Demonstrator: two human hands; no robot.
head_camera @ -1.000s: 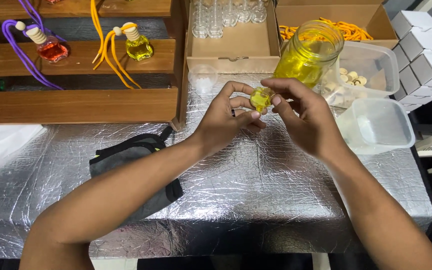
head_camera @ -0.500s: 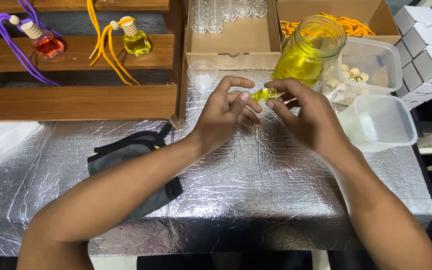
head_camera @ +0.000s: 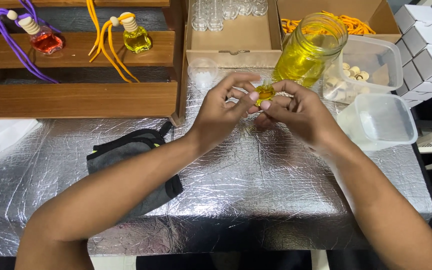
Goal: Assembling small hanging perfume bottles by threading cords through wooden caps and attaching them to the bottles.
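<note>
Both hands pinch a small yellow bottle just in front of the big yellow jar: left hand grips its left side, right hand its right and underside.

1. Centre stage, a table wrapped in crinkled silver foil, catching bright overhead glare.
2. Up at ten o'clock, a wooden shelf rack sits on it, warm brown.
3. Along six o'clock, dark floor shows under the table edge.
4. At three o'clock, more dark floor.
</note>
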